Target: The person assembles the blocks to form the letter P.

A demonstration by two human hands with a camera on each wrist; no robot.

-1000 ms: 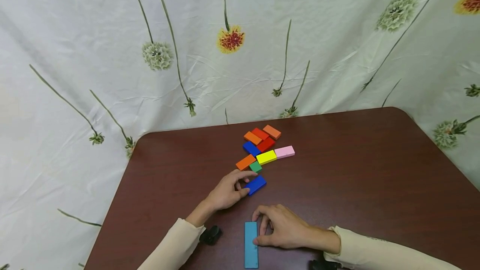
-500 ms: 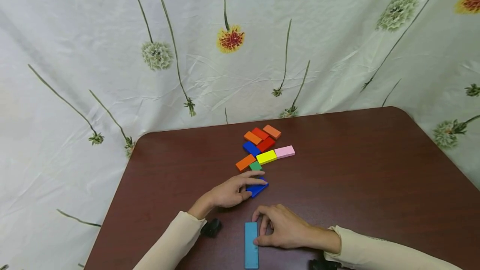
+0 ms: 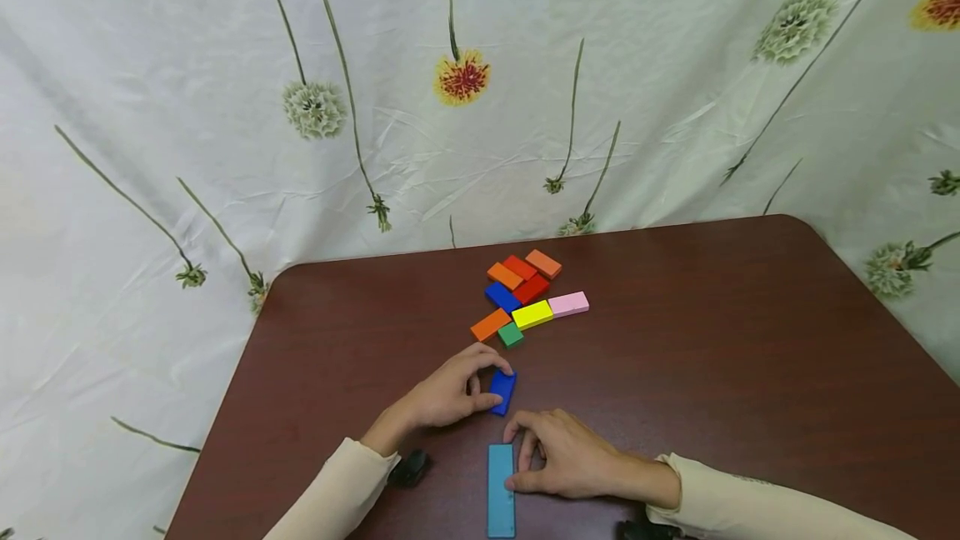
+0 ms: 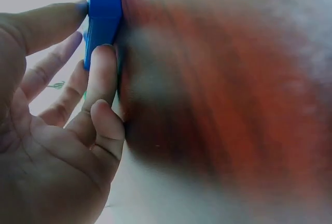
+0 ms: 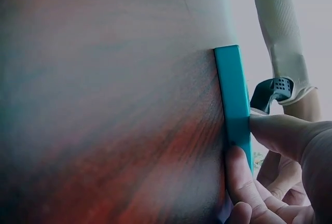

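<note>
The blue block is near the middle of the brown table, just beyond the far end of the long light-blue block. The left hand pinches it between thumb and fingertips, a rounded gap left behind the grip (whether its underside meets the wood is hard to tell). The right hand is bent in an arch, thumb touching the light-blue block's right edge and index fingertip at its far corner; I cannot tell whether it grips or only touches. Farther off lie a small green block, a yellow block, and a pink block end to end with the yellow one. Behind hangs a flower-printed cloth.
</note>
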